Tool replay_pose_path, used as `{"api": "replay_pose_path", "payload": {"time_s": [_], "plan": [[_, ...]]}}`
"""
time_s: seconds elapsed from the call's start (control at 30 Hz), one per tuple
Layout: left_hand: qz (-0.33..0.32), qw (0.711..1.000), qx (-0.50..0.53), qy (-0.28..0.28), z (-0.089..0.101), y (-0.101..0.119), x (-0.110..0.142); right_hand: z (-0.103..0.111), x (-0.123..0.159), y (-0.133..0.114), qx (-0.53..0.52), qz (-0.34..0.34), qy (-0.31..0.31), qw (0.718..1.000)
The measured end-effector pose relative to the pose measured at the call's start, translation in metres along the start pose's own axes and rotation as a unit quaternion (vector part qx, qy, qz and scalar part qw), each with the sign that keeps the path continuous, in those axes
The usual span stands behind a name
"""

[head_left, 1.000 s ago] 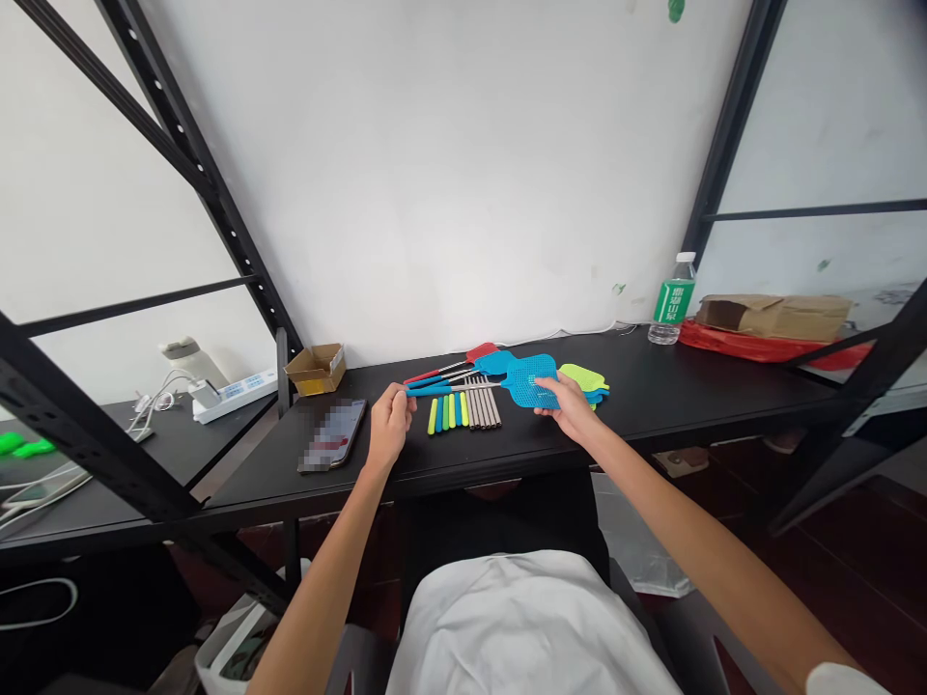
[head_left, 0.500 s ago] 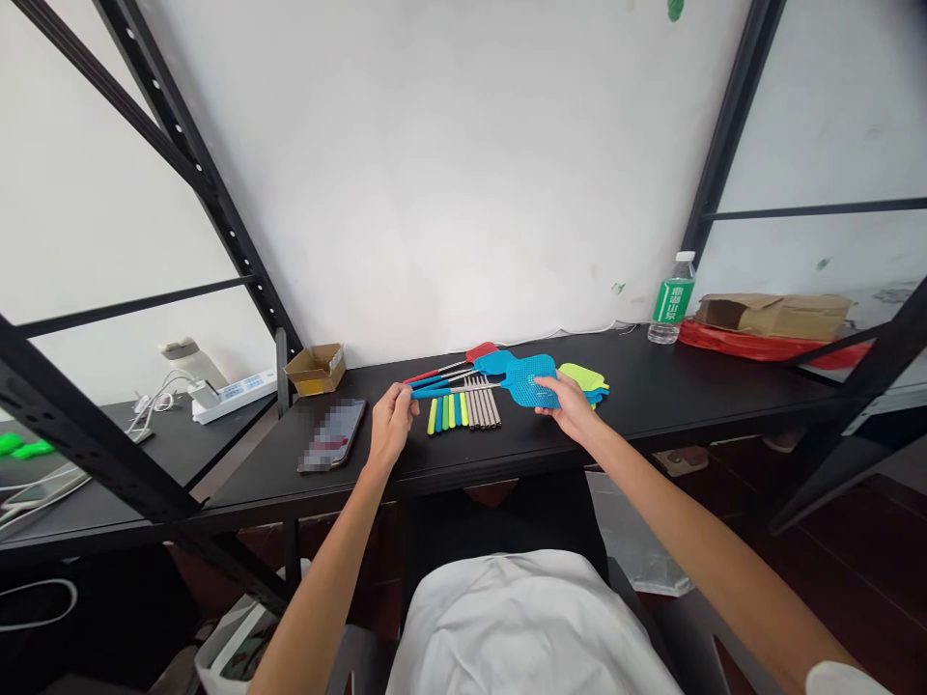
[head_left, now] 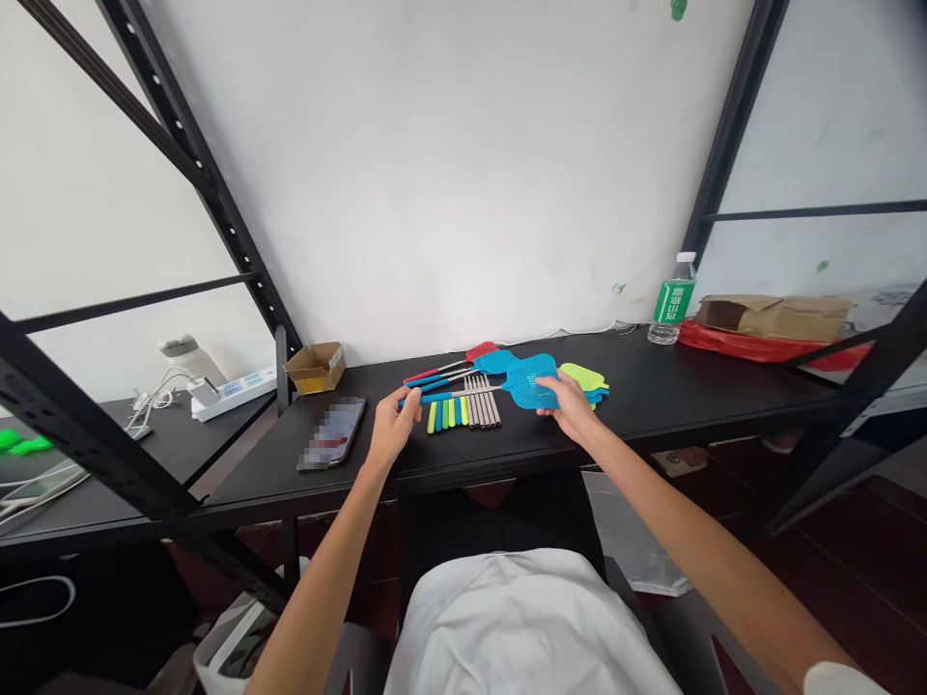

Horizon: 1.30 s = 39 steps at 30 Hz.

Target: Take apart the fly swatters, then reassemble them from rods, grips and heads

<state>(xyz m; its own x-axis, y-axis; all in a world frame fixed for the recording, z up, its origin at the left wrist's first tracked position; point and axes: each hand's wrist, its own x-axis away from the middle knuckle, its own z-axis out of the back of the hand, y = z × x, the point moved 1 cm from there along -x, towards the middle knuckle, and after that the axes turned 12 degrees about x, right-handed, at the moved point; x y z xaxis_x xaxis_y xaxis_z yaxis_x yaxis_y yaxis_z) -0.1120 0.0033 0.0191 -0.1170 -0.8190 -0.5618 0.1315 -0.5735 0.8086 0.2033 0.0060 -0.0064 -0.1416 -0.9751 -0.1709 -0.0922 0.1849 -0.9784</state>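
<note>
At the far left of my head feed I see a pale tumbler [head_left: 192, 357] and a white power strip [head_left: 236, 394] with a plug and cables at its near end. Next, on the black table [head_left: 652, 386], I have a small open cardboard box [head_left: 315, 370] near the wall and a phone [head_left: 334, 434] nearer me, its screen partly pixelated.

My left hand [head_left: 396, 422] comes next, thumb and fingers pinching the handle of a blue swatter [head_left: 527, 384] near its end. I see that swatter stretch between my 2 hands, handle to the left, mesh head to the right. Beyond it lie a red swatter [head_left: 482, 352] and blue ones, their heads overlapping. On the near side, yellow-green and blue grips [head_left: 452, 413] lie in a row, just beside a row of metal rods [head_left: 484, 410]. The held swatter crosses over the far part of the rods in my view; I cannot tell if it touches them.

My right hand [head_left: 570, 401] grasps the mesh head, thumb on top, other fingers mostly hidden beneath. Just past it is a yellow-green swatter head [head_left: 583, 376] with blue showing below. Further right, I see a green-labelled bottle [head_left: 673, 301] and a brown carton [head_left: 778, 317] on red plastic [head_left: 782, 350].
</note>
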Motion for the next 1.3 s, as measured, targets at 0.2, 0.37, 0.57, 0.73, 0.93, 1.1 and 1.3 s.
{"api": "replay_pose_path", "payload": {"time_s": [0.2,0.37,0.57,0.73,0.93,1.1,1.3], "plan": [[0.001,1.0,0.011,-0.011,0.001,-0.005,-0.001,0.0,0.0,0.001,0.009,0.003,0.003,1.0],[-0.004,1.0,-0.003,-0.009,0.004,-0.01,-0.003,0.0,0.0,0.001,0.011,0.002,0.006,1.0],[-0.001,1.0,-0.021,-0.001,0.003,-0.01,-0.004,0.0,0.0,0.001,0.013,-0.002,0.006,1.0],[0.005,0.999,-0.045,0.004,0.001,-0.008,-0.003,-0.001,0.001,0.0,0.02,-0.007,0.008,1.0],[0.012,0.997,-0.071,0.009,0.0,-0.006,-0.001,0.001,0.0,0.003,0.037,0.005,-0.004,0.999],[0.006,0.994,-0.109,0.005,0.0,-0.005,-0.001,0.001,0.0,0.003,0.042,0.004,-0.01,0.999],[0.005,0.99,-0.142,-0.001,0.0,-0.002,-0.002,0.001,0.0,0.002,0.046,0.006,-0.009,0.999]]}}
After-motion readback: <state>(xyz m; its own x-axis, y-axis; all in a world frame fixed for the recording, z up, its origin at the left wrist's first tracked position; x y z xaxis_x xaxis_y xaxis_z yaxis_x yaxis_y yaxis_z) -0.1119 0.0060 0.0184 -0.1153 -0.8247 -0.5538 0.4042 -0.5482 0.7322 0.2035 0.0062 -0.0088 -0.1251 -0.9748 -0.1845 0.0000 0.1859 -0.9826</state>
